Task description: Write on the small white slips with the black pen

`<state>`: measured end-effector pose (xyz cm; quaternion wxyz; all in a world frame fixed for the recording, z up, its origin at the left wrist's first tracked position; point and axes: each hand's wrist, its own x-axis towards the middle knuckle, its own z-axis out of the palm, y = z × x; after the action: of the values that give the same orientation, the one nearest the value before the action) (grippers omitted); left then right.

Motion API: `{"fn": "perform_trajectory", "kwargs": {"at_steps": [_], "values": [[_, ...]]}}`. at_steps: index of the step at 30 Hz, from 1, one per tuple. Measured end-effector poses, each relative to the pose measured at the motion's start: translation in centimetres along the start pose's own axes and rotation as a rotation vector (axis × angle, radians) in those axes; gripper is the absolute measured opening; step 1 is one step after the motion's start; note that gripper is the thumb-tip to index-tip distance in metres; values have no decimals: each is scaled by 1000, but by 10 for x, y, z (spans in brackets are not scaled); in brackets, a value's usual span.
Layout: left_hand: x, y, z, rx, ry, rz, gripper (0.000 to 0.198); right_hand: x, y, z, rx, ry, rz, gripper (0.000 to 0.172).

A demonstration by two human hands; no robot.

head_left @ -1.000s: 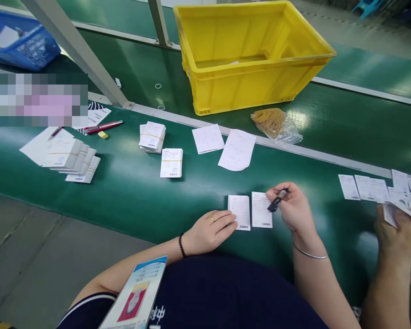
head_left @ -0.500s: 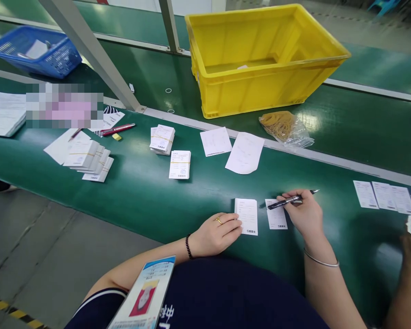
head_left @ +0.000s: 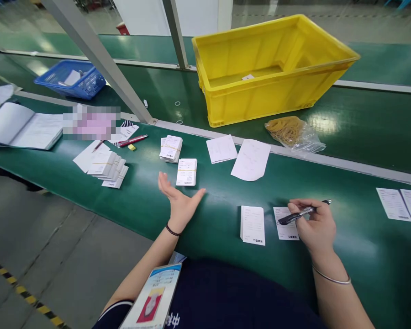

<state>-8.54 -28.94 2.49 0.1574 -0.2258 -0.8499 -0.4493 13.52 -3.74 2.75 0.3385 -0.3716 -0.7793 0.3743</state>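
My left hand (head_left: 181, 201) is raised with its fingers spread, holding nothing. Just beyond it lies a stack of printed cards (head_left: 187, 172) with a rubber band round it. Another banded stack (head_left: 171, 148) sits behind that one. My right hand (head_left: 317, 226) grips a black pen (head_left: 299, 214), its tip end over a single printed card (head_left: 286, 230) on the green table. To the left of this card is a loose stack of cards (head_left: 253, 225), which neither hand touches.
Two white paper slips (head_left: 222, 149) lie before a yellow bin (head_left: 277, 98). A bag of rubber bands (head_left: 287, 132) is near the rail. More banded stacks (head_left: 106, 165), a red pen (head_left: 133, 140), a blue basket (head_left: 71, 82) and an open binder (head_left: 37, 130) are leftward. Cards (head_left: 393, 204) lie right.
My left hand has left the loose card stack, moved left and opened near the banded stacks. My right hand still holds the pen over the single card. The view has shifted.
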Motion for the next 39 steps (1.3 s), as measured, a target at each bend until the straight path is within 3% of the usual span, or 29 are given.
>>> {"fn": "perform_trajectory", "kwargs": {"at_steps": [4, 12, 17, 25, 33, 36, 39], "values": [[13, -18, 9, -6, -42, -123, 133, -2, 4, -2, -22, -16, -48, 30], [24, -7, 4, 50, -9, -343, 117, -2, 5, -12, -87, 4, -96, 24], [28, -18, 1, -25, 7, -403, 115, -1, 0, -15, -120, -2, -192, 19], [26, -22, 10, -86, -56, -321, 107, -1, 1, -15, -199, 0, -316, 17], [61, -20, 35, 75, -32, -291, 88, -2, 2, -14, -214, 1, -334, 17], [58, -18, 40, 173, -24, -229, 91, -2, 3, -14, -211, 1, -336, 16], [51, -15, 33, 293, 38, -177, 105, -3, 4, -13, -214, -5, -338, 16]]}}
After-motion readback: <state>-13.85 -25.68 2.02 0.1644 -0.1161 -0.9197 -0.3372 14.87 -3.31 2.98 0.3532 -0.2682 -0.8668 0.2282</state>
